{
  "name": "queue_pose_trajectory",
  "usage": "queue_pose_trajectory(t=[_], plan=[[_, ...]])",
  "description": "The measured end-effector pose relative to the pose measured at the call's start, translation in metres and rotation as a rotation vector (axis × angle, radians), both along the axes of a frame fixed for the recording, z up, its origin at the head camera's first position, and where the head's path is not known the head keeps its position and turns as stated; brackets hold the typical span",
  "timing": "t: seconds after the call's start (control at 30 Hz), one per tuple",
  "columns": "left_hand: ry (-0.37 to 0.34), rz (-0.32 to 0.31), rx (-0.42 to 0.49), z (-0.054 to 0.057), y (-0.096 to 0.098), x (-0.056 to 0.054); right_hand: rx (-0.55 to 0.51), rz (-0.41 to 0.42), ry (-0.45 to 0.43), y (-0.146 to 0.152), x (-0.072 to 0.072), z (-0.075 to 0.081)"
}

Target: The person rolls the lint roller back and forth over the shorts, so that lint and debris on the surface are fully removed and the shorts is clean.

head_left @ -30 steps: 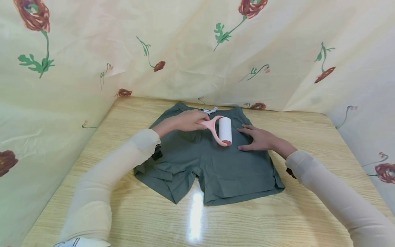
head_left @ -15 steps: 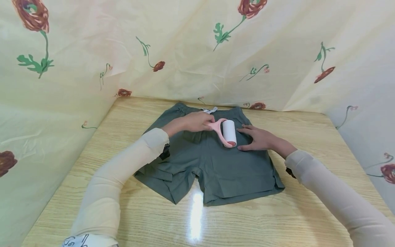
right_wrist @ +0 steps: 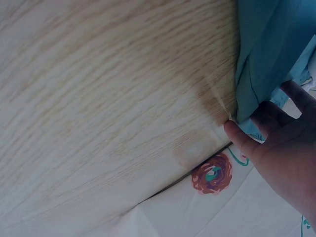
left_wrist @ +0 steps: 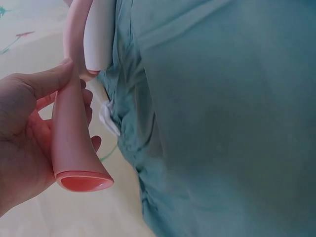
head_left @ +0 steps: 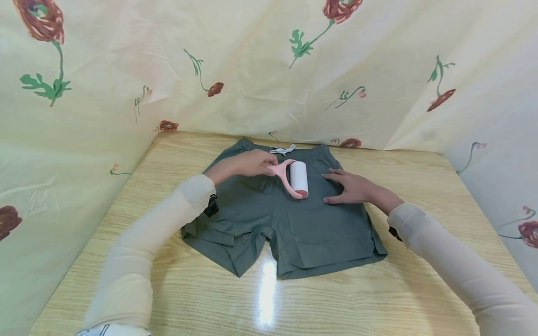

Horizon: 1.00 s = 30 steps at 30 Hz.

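Observation:
Dark green shorts (head_left: 319,228) lie spread on the wooden table, waistband toward the back, with a white drawstring (head_left: 283,150) at its middle. My left hand (head_left: 250,164) grips the pink handle of a lint roller (head_left: 299,179), whose white cylinder rests over the upper part of the shorts. In the left wrist view, thumb and fingers wrap the lint roller's handle (left_wrist: 74,133), its hollow end toward the camera. My right hand (head_left: 350,187) rests on the right side of the shorts, thumb and fingers spread. The right wrist view shows the right hand (right_wrist: 286,143) against the fabric's edge.
The wooden table (head_left: 210,303) extends around the shorts, with a bright light reflection in front of them. A flower-printed cloth (head_left: 252,102) hangs behind the table and along both sides.
The lint roller in my left hand first moved right toward the right hand, then came back left, ending a little left of where it started. My right hand and the shorts stayed put.

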<state>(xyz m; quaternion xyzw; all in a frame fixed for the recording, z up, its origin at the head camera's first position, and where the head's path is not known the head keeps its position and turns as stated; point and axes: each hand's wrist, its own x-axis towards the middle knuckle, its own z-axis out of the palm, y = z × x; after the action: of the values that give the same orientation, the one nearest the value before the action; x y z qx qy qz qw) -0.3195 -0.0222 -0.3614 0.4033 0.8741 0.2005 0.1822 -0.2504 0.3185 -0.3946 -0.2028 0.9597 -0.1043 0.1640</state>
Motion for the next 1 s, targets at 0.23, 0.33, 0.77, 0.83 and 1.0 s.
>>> queue_pose_trajectory(t=[0.23,0.33,0.77,0.83,1.0], plan=[[-0.009,0.033,0.012,0.003,-0.021,0.001,0.001,0.004,0.009,-0.001,-0.002,-0.001],[-0.014,0.041,0.007,0.004,-0.029,0.001,0.005,0.000,0.007,-0.001,-0.001,-0.001],[0.001,0.047,-0.001,0.007,-0.054,-0.001,-0.007,0.008,-0.007,-0.001,0.001,0.002],[-0.005,0.049,-0.001,0.007,-0.057,-0.001,-0.010,0.005,-0.008,-0.001,0.001,0.002],[-0.052,0.083,0.002,0.006,-0.066,-0.001,-0.015,0.005,-0.010,-0.002,0.002,0.002]])
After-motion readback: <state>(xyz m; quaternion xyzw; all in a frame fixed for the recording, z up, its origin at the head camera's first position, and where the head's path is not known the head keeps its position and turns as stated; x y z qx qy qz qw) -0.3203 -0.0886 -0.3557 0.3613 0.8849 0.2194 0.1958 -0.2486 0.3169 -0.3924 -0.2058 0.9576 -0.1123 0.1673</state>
